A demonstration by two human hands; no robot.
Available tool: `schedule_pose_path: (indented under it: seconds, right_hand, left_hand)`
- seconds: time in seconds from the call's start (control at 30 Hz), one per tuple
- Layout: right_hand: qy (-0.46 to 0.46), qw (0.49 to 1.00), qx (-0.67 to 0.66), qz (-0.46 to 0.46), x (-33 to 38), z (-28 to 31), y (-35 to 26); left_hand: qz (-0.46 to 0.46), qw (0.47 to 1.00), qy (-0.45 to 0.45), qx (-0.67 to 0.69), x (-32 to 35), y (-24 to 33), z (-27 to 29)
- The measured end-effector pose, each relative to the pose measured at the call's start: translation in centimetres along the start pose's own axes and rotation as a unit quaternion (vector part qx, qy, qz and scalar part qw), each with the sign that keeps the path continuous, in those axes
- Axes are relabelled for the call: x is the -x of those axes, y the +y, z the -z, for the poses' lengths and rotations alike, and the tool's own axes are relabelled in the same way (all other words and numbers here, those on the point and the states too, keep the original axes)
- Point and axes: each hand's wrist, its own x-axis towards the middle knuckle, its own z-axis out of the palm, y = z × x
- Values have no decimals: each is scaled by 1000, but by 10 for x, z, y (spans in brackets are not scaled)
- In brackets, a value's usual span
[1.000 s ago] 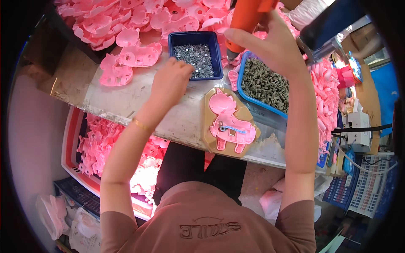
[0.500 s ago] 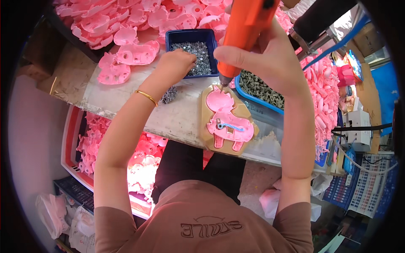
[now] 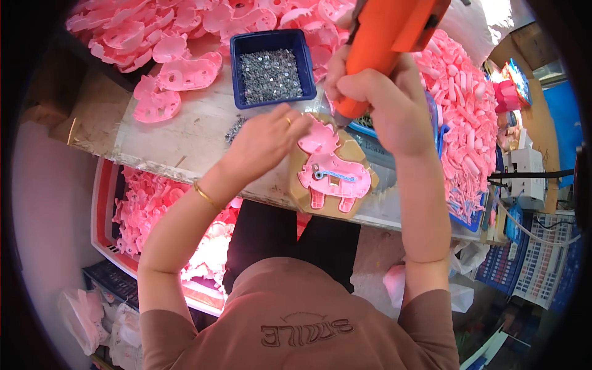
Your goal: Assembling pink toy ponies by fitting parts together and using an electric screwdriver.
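Far navy rectangular plastic tray (image 3: 277, 101) holds silver screws (image 3: 268, 74); right fingers (image 3: 361, 85) gripping orange screwdriver (image 3: 394, 37) partly obscure blue tray (image 3: 362, 130); left fingers (image 3: 298, 126) unclear.

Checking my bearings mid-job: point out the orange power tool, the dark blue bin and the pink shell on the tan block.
Orange power tool (image 3: 388, 40), head view: on its orange body.
Dark blue bin (image 3: 268, 42), head view: inner far wall.
Pink shell (image 3: 330, 163), head view: upper body part.

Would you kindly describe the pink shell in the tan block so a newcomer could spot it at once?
On the table, right of the left hand, lies a tan block. The pink shell sits in it, and a blue strip inside sets it apart from the loose shells farther back.
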Motion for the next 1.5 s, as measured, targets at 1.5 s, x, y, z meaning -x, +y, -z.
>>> schedule_pose_path:
  seconds: [1.5]
  right_hand:
    - [182,982,27,41,86,27,51]
  left_hand:
    - [-44,994,6,103,22,82,-25]
